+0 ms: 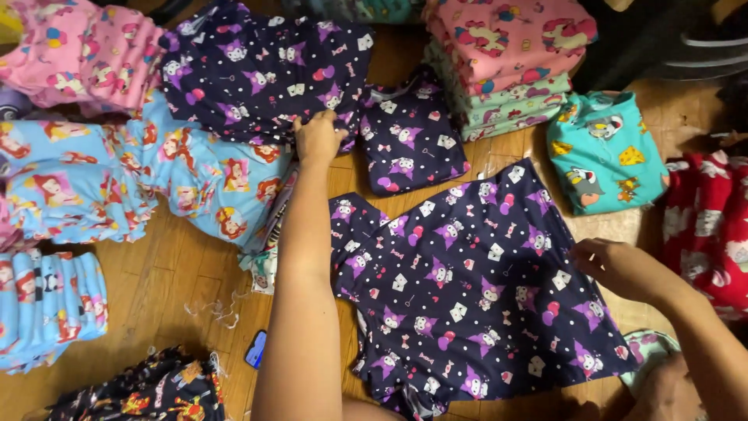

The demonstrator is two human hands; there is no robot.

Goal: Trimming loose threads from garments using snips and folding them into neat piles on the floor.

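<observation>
Left arm outstretched, both hands apparently with fingers curled, palms down.

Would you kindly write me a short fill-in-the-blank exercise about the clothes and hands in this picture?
1. The left hand reaches to a pile of dark ____ printed fabric.
2. The right hand touches the spread shirt at its ____ edge.
3. The clothes lie on a ____ floor.
4. The stack beyond the shirt is topped with ____ fabric.

Missing words: purple; right; wooden; pink
</observation>
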